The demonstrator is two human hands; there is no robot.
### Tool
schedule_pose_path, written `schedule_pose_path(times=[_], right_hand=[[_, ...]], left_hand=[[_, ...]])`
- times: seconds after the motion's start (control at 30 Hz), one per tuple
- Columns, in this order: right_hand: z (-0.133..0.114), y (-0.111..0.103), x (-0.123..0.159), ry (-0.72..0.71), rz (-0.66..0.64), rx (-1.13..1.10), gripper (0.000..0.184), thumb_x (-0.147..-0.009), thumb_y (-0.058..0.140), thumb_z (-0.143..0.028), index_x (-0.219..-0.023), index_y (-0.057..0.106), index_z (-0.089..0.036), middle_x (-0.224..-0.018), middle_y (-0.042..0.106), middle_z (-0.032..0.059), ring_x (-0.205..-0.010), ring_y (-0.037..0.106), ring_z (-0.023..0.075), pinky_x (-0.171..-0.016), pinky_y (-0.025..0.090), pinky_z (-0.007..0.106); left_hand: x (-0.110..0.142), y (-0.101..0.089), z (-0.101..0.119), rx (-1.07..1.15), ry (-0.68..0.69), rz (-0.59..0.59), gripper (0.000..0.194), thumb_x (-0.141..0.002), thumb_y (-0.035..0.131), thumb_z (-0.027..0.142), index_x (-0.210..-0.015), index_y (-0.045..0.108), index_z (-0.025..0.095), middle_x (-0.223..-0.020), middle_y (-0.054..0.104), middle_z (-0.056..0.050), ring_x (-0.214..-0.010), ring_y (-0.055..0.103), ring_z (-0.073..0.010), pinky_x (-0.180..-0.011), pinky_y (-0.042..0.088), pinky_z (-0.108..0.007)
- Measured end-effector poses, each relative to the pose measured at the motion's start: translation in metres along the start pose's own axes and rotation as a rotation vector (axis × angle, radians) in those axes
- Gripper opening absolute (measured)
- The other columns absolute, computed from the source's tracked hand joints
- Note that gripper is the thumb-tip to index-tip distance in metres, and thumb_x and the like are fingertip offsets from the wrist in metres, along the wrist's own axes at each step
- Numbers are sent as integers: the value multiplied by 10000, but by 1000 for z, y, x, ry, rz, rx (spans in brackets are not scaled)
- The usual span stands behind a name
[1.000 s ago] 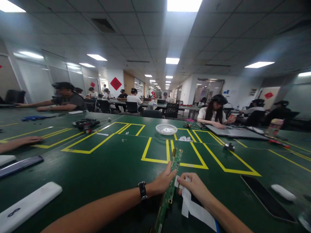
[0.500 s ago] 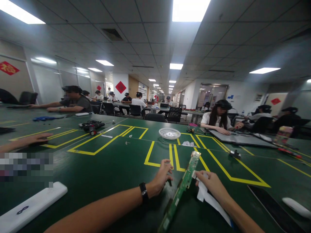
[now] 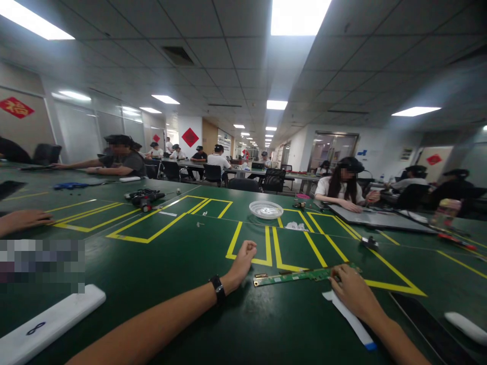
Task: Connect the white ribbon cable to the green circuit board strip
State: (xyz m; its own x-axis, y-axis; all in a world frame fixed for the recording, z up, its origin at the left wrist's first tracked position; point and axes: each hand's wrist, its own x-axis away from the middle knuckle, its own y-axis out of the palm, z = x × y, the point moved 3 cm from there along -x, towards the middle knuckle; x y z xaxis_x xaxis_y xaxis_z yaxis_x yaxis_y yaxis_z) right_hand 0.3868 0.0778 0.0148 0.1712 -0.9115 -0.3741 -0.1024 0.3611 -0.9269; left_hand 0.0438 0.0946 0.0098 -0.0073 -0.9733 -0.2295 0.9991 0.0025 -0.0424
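Note:
A long, narrow green circuit board [image 3: 292, 277] lies nearly level across the table in front of me. My right hand [image 3: 352, 291] has its fingers closed on the board's right part, hiding some of it. Under that hand, a white paper strip [image 3: 350, 317] with a blue end lies on the table. My left hand [image 3: 241, 263], with a dark band on the wrist, is just left of the board and apart from it. Its fingers are curled together, and whatever they may hold is hidden. A small gold-coloured piece [image 3: 261, 275] shows beside the board's left end.
A clear plastic dish [image 3: 265, 210] stands beyond yellow tape outlines. A power drill [image 3: 144, 200] lies at left, a white numbered bar [image 3: 53, 324] at near left, and a dark phone-like slab [image 3: 429, 324] at near right. Co-workers sit across the table; another person's hand [image 3: 30, 220] rests at left.
The circuit board has gone from steeply tilted to lying across the table. My right hand moved right and down onto its right part, and the paper strip now lies flat. My left fingers have closed.

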Motion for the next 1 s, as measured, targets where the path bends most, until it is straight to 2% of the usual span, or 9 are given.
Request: schedule_pose_path(times=[0.33,0.7,1.0], right_hand=[[-4,11,-1,-65,16,-38,270,-877,379,-278,-973,604,-163,-1098,573,135,-999,545,257,-847,414,367],[-12,6,2,-54,-22,-37,245,-860,374,-182,-977,589,-165,-1113,567,122,-1027,526,239,-903,380,343],[-17,2,5,-13,-20,-33,207,-876,385,-178,-951,576,-149,-1080,579,133,-1025,525,243,-906,372,327]], left_hand=[[7,2,11,-72,-17,-98,140,-876,431,310,-950,492,208,-835,474,14,-786,459,-143,-729,378,-237],[7,3,10,-109,12,-107,197,-873,420,350,-962,516,203,-893,540,-9,-817,487,-156,-720,384,-248],[4,2,2,-127,9,-97,223,-844,452,385,-948,536,205,-887,556,-11,-811,494,-165,-701,385,-245]])
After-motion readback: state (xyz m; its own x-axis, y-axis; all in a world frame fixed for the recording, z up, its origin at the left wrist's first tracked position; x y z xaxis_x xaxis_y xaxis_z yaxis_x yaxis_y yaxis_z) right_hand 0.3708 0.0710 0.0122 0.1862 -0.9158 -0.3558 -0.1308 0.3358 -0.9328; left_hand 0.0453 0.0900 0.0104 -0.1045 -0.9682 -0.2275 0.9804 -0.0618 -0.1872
